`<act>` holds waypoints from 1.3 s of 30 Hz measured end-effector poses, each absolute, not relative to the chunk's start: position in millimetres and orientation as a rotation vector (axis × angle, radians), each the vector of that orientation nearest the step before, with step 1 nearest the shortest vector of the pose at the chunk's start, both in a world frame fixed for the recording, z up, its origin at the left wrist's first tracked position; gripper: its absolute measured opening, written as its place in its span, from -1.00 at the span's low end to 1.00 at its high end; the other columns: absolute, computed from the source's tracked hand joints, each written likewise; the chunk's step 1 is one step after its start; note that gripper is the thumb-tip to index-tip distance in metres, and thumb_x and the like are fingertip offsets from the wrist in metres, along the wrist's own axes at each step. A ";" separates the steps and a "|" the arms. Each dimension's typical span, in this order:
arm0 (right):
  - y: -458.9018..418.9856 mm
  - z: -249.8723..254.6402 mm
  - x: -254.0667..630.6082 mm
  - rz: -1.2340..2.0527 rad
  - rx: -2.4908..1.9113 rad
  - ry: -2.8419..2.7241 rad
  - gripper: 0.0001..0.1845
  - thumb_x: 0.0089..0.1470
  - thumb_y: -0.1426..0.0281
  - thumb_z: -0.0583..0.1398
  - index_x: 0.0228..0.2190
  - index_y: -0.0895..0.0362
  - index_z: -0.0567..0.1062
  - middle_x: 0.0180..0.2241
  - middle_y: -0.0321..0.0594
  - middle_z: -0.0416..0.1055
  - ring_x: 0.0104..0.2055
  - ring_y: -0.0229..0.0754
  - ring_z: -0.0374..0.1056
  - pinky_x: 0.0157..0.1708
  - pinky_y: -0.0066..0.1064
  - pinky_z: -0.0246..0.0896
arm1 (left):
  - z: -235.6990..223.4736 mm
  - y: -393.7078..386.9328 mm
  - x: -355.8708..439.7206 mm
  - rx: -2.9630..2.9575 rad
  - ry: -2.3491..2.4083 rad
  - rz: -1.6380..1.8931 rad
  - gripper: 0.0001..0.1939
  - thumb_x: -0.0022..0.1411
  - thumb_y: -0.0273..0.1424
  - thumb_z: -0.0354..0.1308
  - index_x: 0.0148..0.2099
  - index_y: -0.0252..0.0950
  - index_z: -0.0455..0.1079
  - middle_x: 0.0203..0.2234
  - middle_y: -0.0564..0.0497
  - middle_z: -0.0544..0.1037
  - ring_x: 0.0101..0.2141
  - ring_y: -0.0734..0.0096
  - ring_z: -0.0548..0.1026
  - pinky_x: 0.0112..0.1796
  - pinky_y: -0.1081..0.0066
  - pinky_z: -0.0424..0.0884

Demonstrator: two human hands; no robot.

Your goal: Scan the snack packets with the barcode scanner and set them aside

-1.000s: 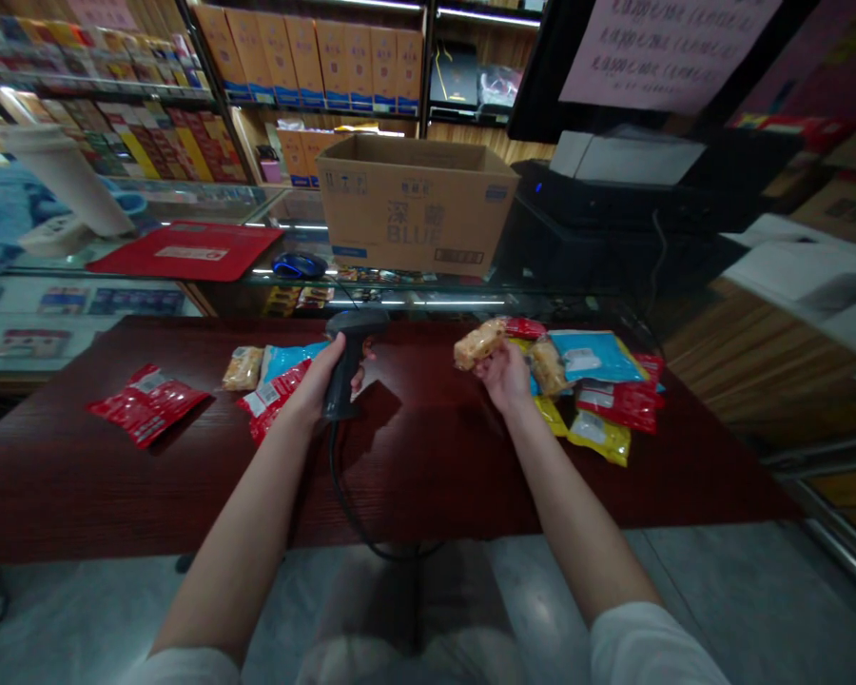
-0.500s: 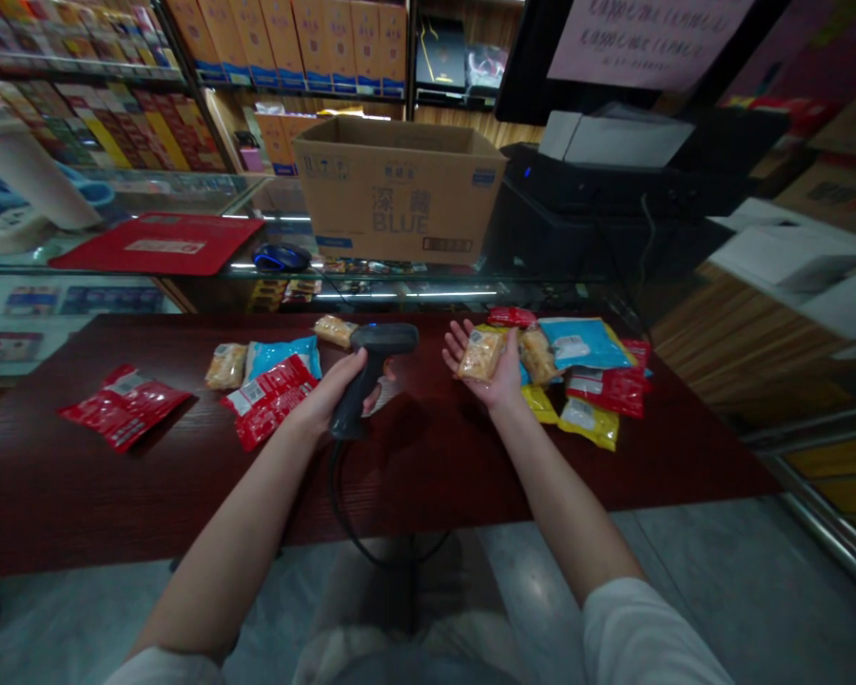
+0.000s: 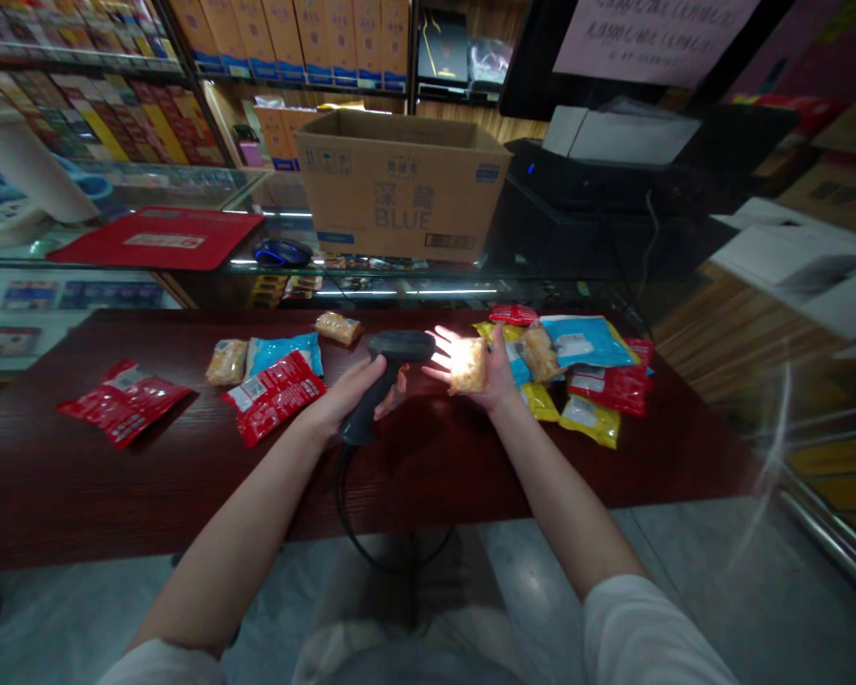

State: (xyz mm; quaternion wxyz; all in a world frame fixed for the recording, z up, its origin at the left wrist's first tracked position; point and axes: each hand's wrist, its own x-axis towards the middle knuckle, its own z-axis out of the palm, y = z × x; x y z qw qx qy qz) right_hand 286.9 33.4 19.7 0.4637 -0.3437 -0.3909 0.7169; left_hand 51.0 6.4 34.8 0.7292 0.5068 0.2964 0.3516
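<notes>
My left hand (image 3: 353,395) grips the handle of a black corded barcode scanner (image 3: 389,366), its head aimed right. My right hand (image 3: 481,376) holds a small tan snack packet (image 3: 467,364) in its palm just in front of the scanner head, and the scanner's light shines brightly on the packet. Both hands hover over a dark red wooden table (image 3: 428,466). A pile of snack packets (image 3: 585,376) in blue, red and yellow lies just right of my right hand. Left of the scanner lie a red packet (image 3: 275,395), a blue packet (image 3: 285,352) and two tan packets.
Another red packet (image 3: 125,400) lies at the table's far left. Behind the table runs a glass counter with a cardboard box (image 3: 399,185), a computer mouse (image 3: 282,252), a red mat (image 3: 161,238) and a black printer (image 3: 613,171). Shelves of boxed goods fill the back wall.
The scanner swung right toward my right hand. My right hand turned the tan packet to face the scanner and brought it close; the scanner light now falls on it.
</notes>
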 end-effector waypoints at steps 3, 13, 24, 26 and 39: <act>33.6 17.9 286.7 1.794 -0.804 -0.949 -0.20 0.15 -0.22 -0.08 0.10 0.08 0.38 0.19 0.10 0.38 0.24 0.14 0.28 0.13 0.14 0.26 | 36.1 5.3 52.9 1.121 0.661 0.799 -0.35 0.08 0.18 0.25 -0.21 -0.37 0.39 -0.70 0.12 0.36 -0.71 0.57 0.26 -0.68 0.53 0.14; 34.9 8.9 291.2 1.564 -0.964 -1.101 -0.45 -0.04 0.05 0.26 -0.04 0.02 0.38 -0.17 -0.16 0.49 -0.21 -0.06 0.44 -0.06 -0.07 0.42 | 33.9 10.3 42.8 1.076 0.749 0.850 -0.32 0.11 0.18 0.23 -0.14 -0.40 0.42 -0.75 0.13 0.30 -0.74 0.55 0.24 -0.71 0.54 0.12; 56.2 20.5 329.0 0.096 -1.566 -1.524 -0.63 0.04 0.19 0.29 -0.18 0.10 0.36 -0.11 -0.06 0.36 -0.02 0.03 0.33 0.09 -0.07 0.24 | 51.6 30.5 -19.9 1.082 1.096 0.986 -0.35 0.14 0.14 0.22 -0.07 -0.39 0.49 -0.68 0.06 0.42 -0.69 0.51 0.33 -0.67 0.53 0.26; 62.9 24.5 325.5 0.073 -1.628 -1.605 -0.67 0.07 0.19 0.29 -0.18 0.10 0.42 -0.12 -0.05 0.38 -0.04 0.06 0.35 0.06 -0.07 0.25 | 48.1 36.6 -31.9 1.049 1.169 0.990 -0.39 0.25 0.10 0.11 -0.10 -0.40 0.52 -0.70 0.04 0.40 -0.70 0.50 0.32 -0.69 0.53 0.23; 96.6 12.6 302.8 -0.054 -2.136 -1.932 -0.56 0.20 0.23 0.24 0.02 0.26 0.50 0.06 0.22 0.34 0.12 0.23 0.32 0.04 -0.05 0.26 | 38.5 46.6 -29.7 0.747 1.142 1.031 -0.54 0.42 -0.10 -0.02 -0.17 -0.38 0.50 -0.64 0.00 0.46 -0.73 0.55 0.30 -0.73 0.57 0.21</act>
